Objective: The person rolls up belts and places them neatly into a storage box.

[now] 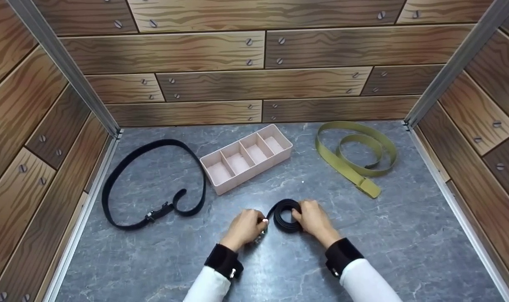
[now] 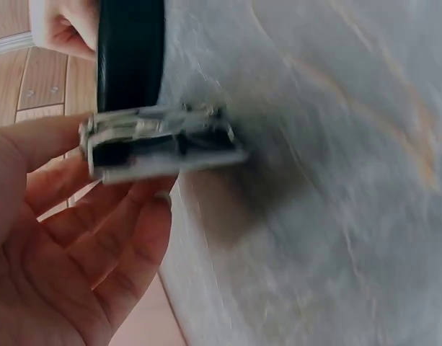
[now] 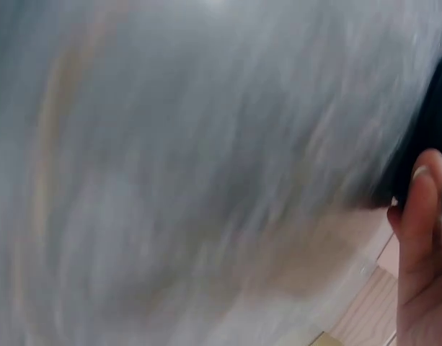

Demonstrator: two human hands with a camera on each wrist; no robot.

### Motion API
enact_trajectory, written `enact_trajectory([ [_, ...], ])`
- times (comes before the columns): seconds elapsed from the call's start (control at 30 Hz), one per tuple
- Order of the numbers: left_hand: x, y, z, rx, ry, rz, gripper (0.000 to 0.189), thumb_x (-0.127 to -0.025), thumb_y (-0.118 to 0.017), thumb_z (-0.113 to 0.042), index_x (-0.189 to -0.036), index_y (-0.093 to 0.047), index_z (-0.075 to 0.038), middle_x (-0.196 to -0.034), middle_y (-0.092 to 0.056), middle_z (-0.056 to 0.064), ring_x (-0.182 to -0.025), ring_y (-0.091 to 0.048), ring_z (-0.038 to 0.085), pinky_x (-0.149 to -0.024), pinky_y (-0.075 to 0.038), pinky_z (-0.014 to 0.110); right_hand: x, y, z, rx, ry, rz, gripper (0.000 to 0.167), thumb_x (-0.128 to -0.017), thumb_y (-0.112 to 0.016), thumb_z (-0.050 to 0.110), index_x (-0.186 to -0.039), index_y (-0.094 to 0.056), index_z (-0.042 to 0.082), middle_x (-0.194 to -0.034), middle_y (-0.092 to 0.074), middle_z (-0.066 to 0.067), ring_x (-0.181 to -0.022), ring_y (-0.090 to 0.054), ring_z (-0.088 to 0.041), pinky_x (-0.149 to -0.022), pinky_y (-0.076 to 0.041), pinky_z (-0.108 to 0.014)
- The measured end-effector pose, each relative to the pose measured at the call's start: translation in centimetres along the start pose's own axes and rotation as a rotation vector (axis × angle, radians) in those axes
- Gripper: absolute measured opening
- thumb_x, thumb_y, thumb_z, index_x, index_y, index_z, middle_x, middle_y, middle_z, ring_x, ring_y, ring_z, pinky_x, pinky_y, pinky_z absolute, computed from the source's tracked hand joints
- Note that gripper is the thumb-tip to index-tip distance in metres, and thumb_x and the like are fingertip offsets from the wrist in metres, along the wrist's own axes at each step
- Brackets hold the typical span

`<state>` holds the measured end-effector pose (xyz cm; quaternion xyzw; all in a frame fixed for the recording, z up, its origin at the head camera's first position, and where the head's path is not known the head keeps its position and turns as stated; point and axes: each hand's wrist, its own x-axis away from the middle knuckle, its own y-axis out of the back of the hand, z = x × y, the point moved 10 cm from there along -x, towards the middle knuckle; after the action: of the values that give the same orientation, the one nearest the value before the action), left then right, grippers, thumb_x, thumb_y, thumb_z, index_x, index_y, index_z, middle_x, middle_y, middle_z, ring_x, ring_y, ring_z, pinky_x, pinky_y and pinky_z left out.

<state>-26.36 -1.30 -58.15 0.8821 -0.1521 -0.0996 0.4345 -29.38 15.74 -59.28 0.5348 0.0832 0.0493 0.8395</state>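
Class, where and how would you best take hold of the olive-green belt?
Probably pinched by the buckle of the olive-green belt, approached from the near right: the buckle points that way, outside the loops, whereas the strap curls around on its edge.

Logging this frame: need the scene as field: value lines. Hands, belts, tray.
left hand: pinches metal buckle at the coiled belt's outer end
right hand: grips the coil's right side
coiled belt: black, between the hands
loose black belt: left of the tray, lying in a wide loop
olive belt: right of the tray, loosely curled
tray: pale pink, four compartments
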Motion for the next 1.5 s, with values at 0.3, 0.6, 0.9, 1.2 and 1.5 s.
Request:
enact_trajectory([
  [0.3, -0.7, -0.2, -0.6, 0.025, 0.07, -0.128, 0.014, -0.083, -0.069, -0.013, -0.085, -0.067, 0.0, -0.072, -0.066, 0.008, -0.068, -0.064, 0.022, -0.063, -0.052, 0.036, 0.7, 0.2, 1.2, -0.006, -0.088, -0.175, 0.031, -0.082, -0.074, 0.018, -0.059, -0.061, 0.001, -0.061, -0.062, -0.017, -0.05, -0.059, -0.03, -0.046, -0.048, -0.044],
  [0.6, -1.2, 0.3, -0.2, -0.02, 0.187, -0.194, 0.027, -0.086, -0.072, -0.025, -0.068, -0.064, -0.005, -0.072, -0.067, 0.014, -0.068, -0.067, 0.036, -0.059, -0.05, 0.045, 0.6, 0.4, 2.0, 0.063, -0.135, -0.092, 0.032, -0.081, -0.075, 0.023, -0.063, -0.066, -0.002, -0.069, -0.066, -0.023, -0.061, -0.065, -0.037, -0.052, -0.051, -0.047],
  [0.9, -1.5, 0.0, -0.1, -0.183, 0.299, -0.184, 0.041, -0.077, -0.079, -0.043, -0.071, -0.066, -0.005, -0.075, -0.067, 0.016, -0.066, -0.066, 0.037, -0.055, -0.05, 0.046, 0.8, 0.0, 2.4, 0.077, -0.185, -0.007, 0.034, -0.083, -0.076, 0.026, -0.065, -0.066, -0.001, -0.073, -0.066, -0.023, -0.061, -0.064, -0.037, -0.05, -0.051, -0.047],
  [1.2, -1.7, 0.0, 0.8, -0.288, 0.376, -0.186, 0.039, -0.072, -0.082, -0.044, -0.075, -0.069, -0.007, -0.078, -0.067, 0.011, -0.069, -0.066, 0.036, -0.054, -0.05, 0.045, 1.3, -0.3, 3.4, 0.067, -0.115, 0.013, 0.035, -0.085, -0.074, 0.026, -0.064, -0.061, 0.001, -0.067, -0.063, -0.019, -0.056, -0.062, -0.031, -0.047, -0.049, -0.044],
  [1.5, -1.1, 0.7, -0.9, -0.301, 0.084, -0.188, 0.024, -0.079, -0.075, -0.035, -0.074, -0.068, -0.012, -0.077, -0.055, 0.002, -0.062, -0.062, 0.031, -0.057, -0.05, 0.042, 1.3, -0.5, 2.9, -0.162, -0.047, 0.257, 0.041, -0.089, -0.07, 0.039, -0.062, -0.061, 0.01, -0.053, -0.054, 0.002, -0.044, -0.049, -0.012, -0.048, -0.044, -0.031],
])
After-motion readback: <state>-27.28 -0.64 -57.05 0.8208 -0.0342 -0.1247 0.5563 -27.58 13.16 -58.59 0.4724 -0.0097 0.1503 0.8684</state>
